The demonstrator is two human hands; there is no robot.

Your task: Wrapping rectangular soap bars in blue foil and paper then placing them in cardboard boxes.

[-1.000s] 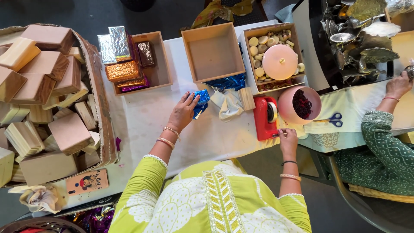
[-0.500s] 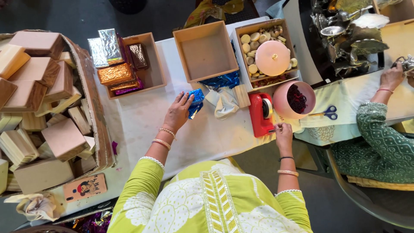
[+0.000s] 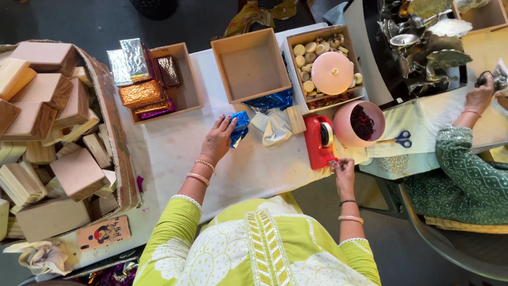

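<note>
Blue foil [image 3: 239, 127] under left hand [image 3: 217, 140] on white table [image 3: 174, 153]

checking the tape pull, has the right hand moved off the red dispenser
No. The right hand stays at the near end of the red dispenser, as before.

A gift-packing workshop: long table [image 3: 174, 153], carton of wooden boxes [image 3: 119, 159], foil-wrapped packets [image 3: 140, 94], tape dispenser [image 3: 319, 142].
</note>
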